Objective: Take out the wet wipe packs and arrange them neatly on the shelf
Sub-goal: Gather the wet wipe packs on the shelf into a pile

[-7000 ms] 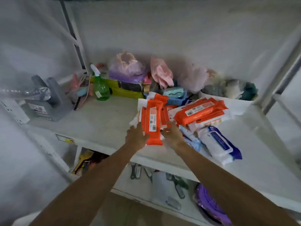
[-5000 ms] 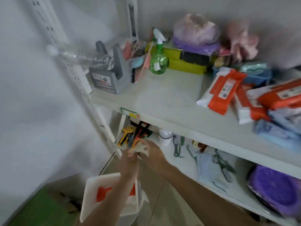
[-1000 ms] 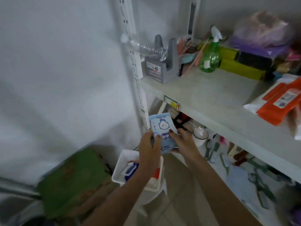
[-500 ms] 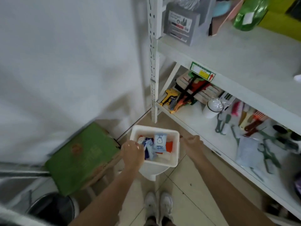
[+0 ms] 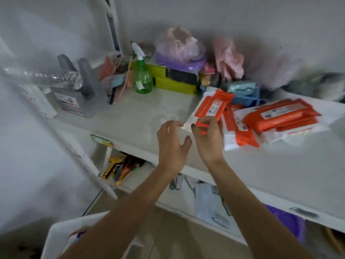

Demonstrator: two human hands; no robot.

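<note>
My right hand is shut on a small orange wet wipe pack and holds it against the near end of an orange-and-white pack lying on the white shelf. My left hand hovers just left of it, fingers apart, holding nothing. More orange-and-white packs are piled to the right on the shelf. The white bin sits low at the bottom left, mostly hidden by my left forearm, with a blue-and-white pack peeking out.
A green spray bottle, a grey holder, yellow boxes and plastic bags crowd the back of the shelf. The lower shelf holds tools and scissors. A white upright post stands at the left.
My hands have risen from the bin on the floor to the shelf. My right hand now holds an orange pack, and my view has swung up from the floor.
</note>
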